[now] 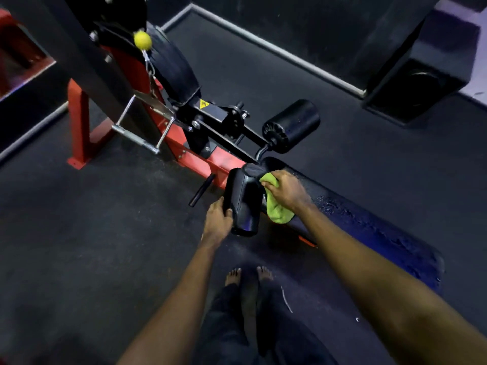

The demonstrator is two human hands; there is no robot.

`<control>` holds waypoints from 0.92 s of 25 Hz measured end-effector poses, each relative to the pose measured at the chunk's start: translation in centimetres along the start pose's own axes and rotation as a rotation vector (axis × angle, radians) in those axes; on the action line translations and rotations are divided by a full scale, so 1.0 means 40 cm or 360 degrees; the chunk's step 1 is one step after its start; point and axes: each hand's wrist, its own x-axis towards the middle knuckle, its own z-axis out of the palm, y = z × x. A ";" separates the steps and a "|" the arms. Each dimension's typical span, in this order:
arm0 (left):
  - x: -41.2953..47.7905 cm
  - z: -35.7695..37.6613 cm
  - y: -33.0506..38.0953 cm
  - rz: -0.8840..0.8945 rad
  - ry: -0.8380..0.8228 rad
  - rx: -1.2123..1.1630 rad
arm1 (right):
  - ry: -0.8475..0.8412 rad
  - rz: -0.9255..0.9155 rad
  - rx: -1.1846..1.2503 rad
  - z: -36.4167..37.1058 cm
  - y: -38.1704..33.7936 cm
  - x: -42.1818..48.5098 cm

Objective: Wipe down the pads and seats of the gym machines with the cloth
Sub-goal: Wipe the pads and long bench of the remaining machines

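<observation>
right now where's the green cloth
In the head view, just right of centre, the green cloth is in the right hand, pressed against the near roller pad, which the left hand grips.

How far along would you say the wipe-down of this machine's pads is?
Done, apparently: the long bench pad shows wet streaks. In hand: the left hand steadies the near roller pad while the right hand presses the green cloth against it. Left: the far roller pad.

Green cloth (274, 206) crumpled against black roller pad (243, 204); bench seat (369, 222) seemingly wet.
</observation>
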 end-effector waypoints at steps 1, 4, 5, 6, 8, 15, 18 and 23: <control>0.015 0.021 -0.008 -0.0036 0.0030 0.0009 | 0.0001 -0.0056 -0.0029 0.014 0.014 0.035; 0.035 0.087 -0.033 -0.0113 0.0113 0.0065 | 0.0031 -0.0252 -0.0145 0.085 0.040 0.133; 0.040 0.113 -0.042 -0.0156 0.0149 0.0071 | 0.0005 -0.0341 -0.0170 0.112 0.037 0.157; 0.035 0.135 -0.044 -0.0203 0.0177 0.0068 | -0.0032 -0.0434 -0.0205 0.148 0.035 0.166; 0.031 0.181 -0.051 -0.0265 0.0268 0.0004 | -0.0098 -0.0566 -0.0311 0.214 0.033 0.155; 0.029 0.255 -0.093 -0.0249 0.0552 -0.0205 | -0.0164 -0.0914 -0.0480 0.223 0.100 0.195; 0.035 0.271 -0.106 -0.0229 0.0662 -0.0259 | -0.0023 -0.0824 -0.0355 0.252 0.076 0.221; 0.049 0.306 -0.144 -0.0386 0.0695 -0.0397 | 0.0004 -0.0911 -0.0262 0.331 0.099 0.093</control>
